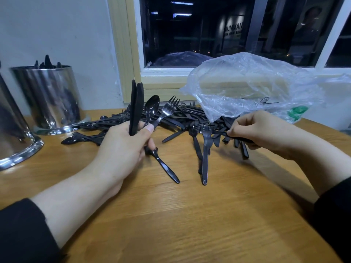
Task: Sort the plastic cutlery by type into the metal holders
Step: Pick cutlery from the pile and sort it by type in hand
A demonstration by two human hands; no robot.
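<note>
head view: the left hand (121, 147) grips an upright bunch of knives (135, 107), a spoon (152, 108) and a fork (169, 109), fanned apart. the right hand (254, 130) pinches a handle in the pile (190, 118) on the worktop (171, 215). the holder (49, 97) stands to the left, already holding some cutlery. it seems best to draw that piece out slowly so it doesn't drag its neighbours, and to keep each type apart in the left hand before dropping them.
</note>
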